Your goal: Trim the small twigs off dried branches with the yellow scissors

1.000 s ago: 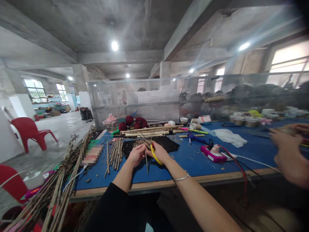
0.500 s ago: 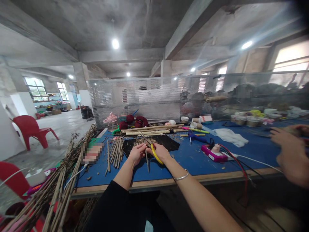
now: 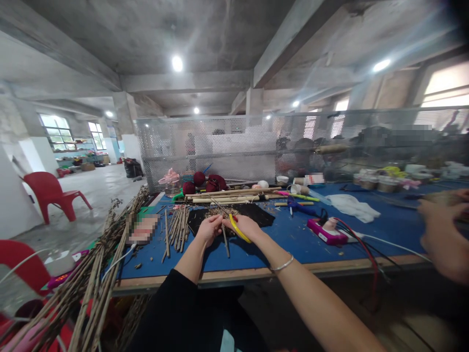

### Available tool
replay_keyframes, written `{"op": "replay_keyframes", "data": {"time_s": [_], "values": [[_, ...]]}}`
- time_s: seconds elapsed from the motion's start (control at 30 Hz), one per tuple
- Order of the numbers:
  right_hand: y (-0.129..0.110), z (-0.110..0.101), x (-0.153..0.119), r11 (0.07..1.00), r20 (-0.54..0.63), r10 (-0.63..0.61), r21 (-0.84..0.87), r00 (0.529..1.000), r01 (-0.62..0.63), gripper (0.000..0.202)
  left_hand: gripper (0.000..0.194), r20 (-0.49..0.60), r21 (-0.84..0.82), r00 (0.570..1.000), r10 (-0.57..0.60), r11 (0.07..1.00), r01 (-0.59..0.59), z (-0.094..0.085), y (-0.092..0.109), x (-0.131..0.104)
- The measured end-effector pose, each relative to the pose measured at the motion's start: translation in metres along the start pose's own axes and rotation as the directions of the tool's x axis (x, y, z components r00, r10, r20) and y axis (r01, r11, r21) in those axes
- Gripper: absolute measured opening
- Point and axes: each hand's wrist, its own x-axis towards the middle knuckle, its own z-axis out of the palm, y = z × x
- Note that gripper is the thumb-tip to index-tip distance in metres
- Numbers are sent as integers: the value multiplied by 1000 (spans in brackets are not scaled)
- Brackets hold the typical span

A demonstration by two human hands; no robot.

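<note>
Over a black cloth (image 3: pixel 262 215) strewn with plant scraps, my two hands meet fingertip to fingertip. Fingers of my left hand (image 3: pixel 209 231) are pinched at the top of a thin dry stick (image 3: pixel 226 244), which slants down toward the table's front. My right hand (image 3: pixel 246 227) keeps a pair of yellow-handled scissors (image 3: pixel 240 231), the handle loop around the hand and the blades pointing up and left. Its thumb and fingertips come close to the stick; whether they touch it is unclear. Cut sticks (image 3: pixel 179 229) lie in a row left of my left hand.
Long dry stems (image 3: pixel 93 274) are bundled across the table's left corner. Behind the cloth lie pale rods (image 3: pixel 223 199) and dark red yarn balls (image 3: pixel 216 183). Rightward are a purple power strip (image 3: pixel 326 232) with cables, a white plastic bag (image 3: pixel 353 207) and another person's hands (image 3: pixel 445 230).
My right hand's fingers have stretched left to my left fingertips, while the scissors stay in that hand. The view has shifted slightly. The other person's hands have moved a little.
</note>
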Motion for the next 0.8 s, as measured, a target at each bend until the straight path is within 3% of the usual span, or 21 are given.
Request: {"op": "replay_keyframes", "data": {"time_s": [0.23,0.47,0.8], "values": [[-10,-5,3,999,-17,-22,27,1000,22,61,38,32,1,999,28,1000,-28,0,-2,2],[-4,-2,7,998,-20,40,-52,999,-41,62,37,-21,22,999,29,999,-29,-1,-2,3],[4,-1,9,1000,11,15,-13,1000,-15,59,33,-29,15,1000,-7,1000,8,-3,-2,5]]}}
